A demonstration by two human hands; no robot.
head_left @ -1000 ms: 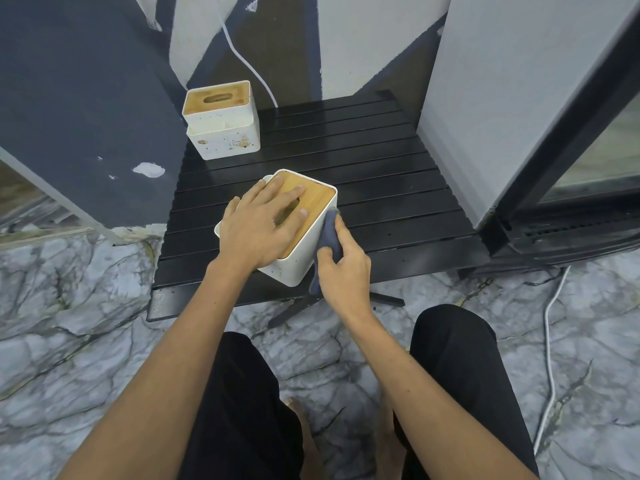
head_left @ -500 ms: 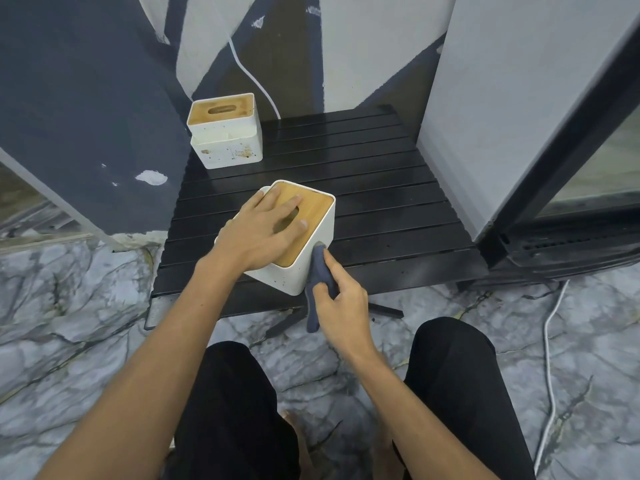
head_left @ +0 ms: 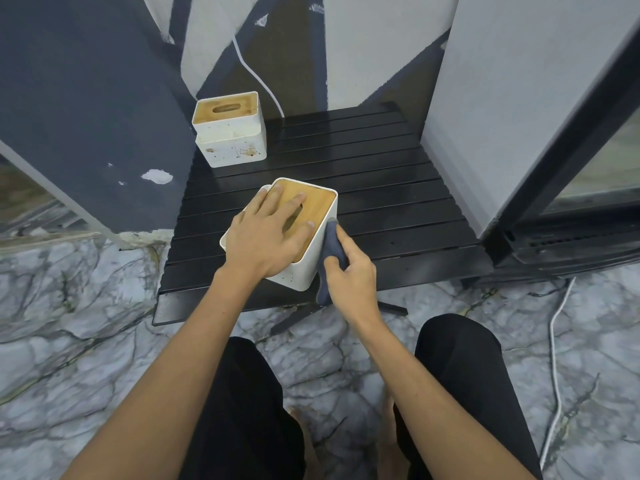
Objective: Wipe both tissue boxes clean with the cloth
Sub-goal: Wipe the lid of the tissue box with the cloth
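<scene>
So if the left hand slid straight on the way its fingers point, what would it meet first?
Probably nothing close: the left hand points across the near tissue box toward bare slats of the black table; depth is uncertain.

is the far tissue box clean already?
No. The far tissue box at the back of the black slatted table has brown stains on its white front, and neither hand is on it.

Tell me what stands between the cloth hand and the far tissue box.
Nothing visible: bare black slats lie between the right hand, gripping the cloth, and the far tissue box.
</scene>
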